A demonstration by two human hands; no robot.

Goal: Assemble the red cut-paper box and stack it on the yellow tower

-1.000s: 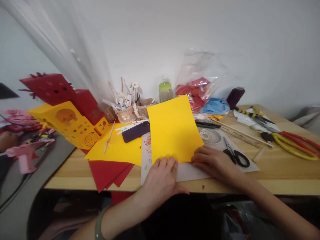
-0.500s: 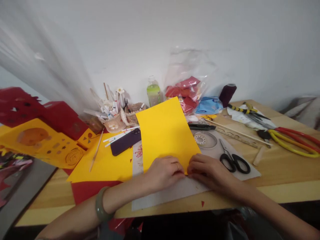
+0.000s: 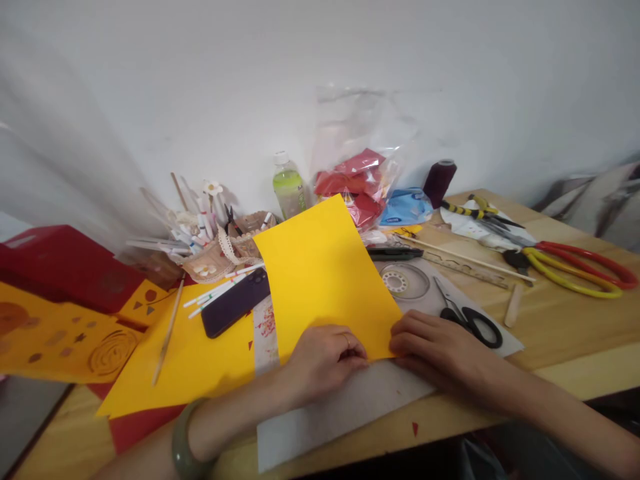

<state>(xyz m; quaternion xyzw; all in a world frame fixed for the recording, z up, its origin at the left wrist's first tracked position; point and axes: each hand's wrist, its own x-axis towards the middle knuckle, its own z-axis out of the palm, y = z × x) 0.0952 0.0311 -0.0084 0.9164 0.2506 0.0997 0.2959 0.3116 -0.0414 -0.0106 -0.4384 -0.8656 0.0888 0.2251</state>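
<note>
A sheet of yellow paper [image 3: 320,273] rises before me, its far edge tilted up off the table. My left hand [image 3: 327,353], with a ring and a green bangle on that arm, has its fingers curled on the sheet's near edge. At the near right corner, my right hand [image 3: 435,343] pinches the same paper, its fingertips partly hidden. Below the sheet lies white paper [image 3: 320,427] on the wooden table. Close to my right hand are black-handled scissors [image 3: 470,320] and a roll of clear tape [image 3: 404,281].
A dark phone [image 3: 235,303] and a thin stick [image 3: 167,333] lie on more yellow paper at left, beside red and yellow cut-out pieces [image 3: 60,327]. A bottle [image 3: 289,187], a bag of red scraps [image 3: 357,187] and a thread cone [image 3: 440,181] stand behind. Large shears [image 3: 580,267] lie right.
My right hand has slid right along the near edge, widening the gap between my hands. My view has shifted, so the things at left sit farther left and lower.
</note>
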